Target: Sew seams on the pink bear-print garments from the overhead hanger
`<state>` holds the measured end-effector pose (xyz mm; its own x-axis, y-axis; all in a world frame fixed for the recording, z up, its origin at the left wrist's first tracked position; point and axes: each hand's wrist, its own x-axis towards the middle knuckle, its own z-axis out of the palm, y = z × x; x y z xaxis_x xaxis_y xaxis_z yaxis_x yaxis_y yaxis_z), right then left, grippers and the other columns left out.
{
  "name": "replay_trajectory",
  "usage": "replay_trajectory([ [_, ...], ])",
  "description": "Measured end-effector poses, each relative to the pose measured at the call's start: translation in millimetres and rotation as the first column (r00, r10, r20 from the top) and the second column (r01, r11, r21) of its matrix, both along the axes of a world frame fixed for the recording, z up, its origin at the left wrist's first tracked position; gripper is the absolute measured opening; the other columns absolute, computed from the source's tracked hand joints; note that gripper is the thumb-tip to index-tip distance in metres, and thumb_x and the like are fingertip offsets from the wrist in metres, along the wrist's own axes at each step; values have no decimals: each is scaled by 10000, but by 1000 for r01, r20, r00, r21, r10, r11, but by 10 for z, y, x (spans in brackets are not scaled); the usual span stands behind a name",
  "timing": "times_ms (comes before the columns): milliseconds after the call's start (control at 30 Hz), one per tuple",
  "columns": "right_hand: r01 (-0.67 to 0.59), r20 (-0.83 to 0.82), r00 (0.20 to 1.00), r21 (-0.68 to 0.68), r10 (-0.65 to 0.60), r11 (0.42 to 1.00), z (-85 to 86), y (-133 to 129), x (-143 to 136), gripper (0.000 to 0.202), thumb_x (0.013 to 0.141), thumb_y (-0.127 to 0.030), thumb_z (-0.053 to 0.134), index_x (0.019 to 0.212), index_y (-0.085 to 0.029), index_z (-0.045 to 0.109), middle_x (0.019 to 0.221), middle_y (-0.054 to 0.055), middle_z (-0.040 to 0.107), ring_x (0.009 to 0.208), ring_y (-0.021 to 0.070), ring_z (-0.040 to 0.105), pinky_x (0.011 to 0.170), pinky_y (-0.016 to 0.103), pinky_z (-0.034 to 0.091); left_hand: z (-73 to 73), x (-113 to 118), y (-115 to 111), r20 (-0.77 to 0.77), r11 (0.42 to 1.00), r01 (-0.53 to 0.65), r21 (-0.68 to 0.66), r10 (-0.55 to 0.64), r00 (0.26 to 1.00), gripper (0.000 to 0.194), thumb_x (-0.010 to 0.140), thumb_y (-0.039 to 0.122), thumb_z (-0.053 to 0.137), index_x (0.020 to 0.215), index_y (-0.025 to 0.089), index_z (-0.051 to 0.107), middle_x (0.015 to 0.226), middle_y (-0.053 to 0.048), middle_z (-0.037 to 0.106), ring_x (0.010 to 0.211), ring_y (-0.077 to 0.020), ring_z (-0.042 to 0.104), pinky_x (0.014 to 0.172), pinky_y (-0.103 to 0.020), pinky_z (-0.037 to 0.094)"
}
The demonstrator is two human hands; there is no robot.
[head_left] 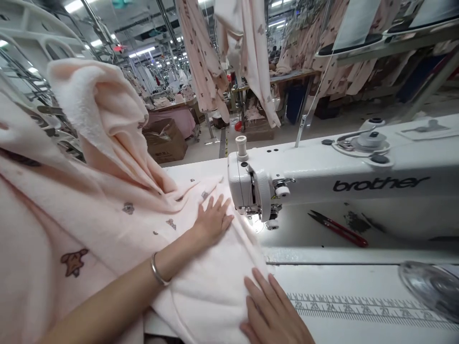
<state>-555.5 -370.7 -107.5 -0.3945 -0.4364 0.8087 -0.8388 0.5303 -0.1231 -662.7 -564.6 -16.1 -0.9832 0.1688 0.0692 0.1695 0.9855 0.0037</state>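
Observation:
A large piece of pale pink fleece fabric with small printed bears lies over the left of the white sewing table and rises in a heap at the left. My left hand, a silver bangle on its wrist, rests flat on the fabric just left of the needle area of a white Brother sewing machine. My right hand lies flat with fingers together on the fabric's near edge, in front of the needle. Neither hand grips anything.
Red-handled thread snips lie on the machine bed under the arm. A printed ruler strip runs along the table front. A clear plastic dish sits at the right edge. Pink garments hang overhead; cardboard boxes stand on the floor behind.

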Motion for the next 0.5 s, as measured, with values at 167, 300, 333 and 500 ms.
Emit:
replay_trajectory([
  [167,5,15,1000,10,-5,1000,-7,8,-51,128,841,-212,506,752,-167,587,1098,74,663,1161,276,525,1130,429,216,-24,27,137,-35,996,-84,39,85,996,359,876,166,363,1190,73,511,1329,-246,451,1267,-418,359,977,-714,209],
  [300,11,11,1000,78,-12,997,-19,40,-57,102,823,-263,550,814,-174,599,1172,57,632,1201,291,483,1134,451,178,7,29,266,21,984,111,141,-115,993,221,873,202,412,964,159,608,1165,-121,600,1238,-285,434,1075,-542,255],
  [333,16,37,999,81,-19,997,6,48,-63,99,820,-265,554,834,-179,601,1184,50,626,1209,286,476,1135,441,174,-5,13,279,19,977,116,179,-121,992,231,884,215,392,910,152,613,1156,-130,601,1234,-298,436,1059,-572,258],
  [500,41,65,997,81,-47,996,74,63,-158,114,840,-262,510,835,-192,599,1181,34,628,1235,264,454,1137,412,150,-178,-57,275,-47,902,96,420,-84,995,256,883,200,381,795,136,613,1208,-151,574,1289,-333,363,1075,-654,50],
])
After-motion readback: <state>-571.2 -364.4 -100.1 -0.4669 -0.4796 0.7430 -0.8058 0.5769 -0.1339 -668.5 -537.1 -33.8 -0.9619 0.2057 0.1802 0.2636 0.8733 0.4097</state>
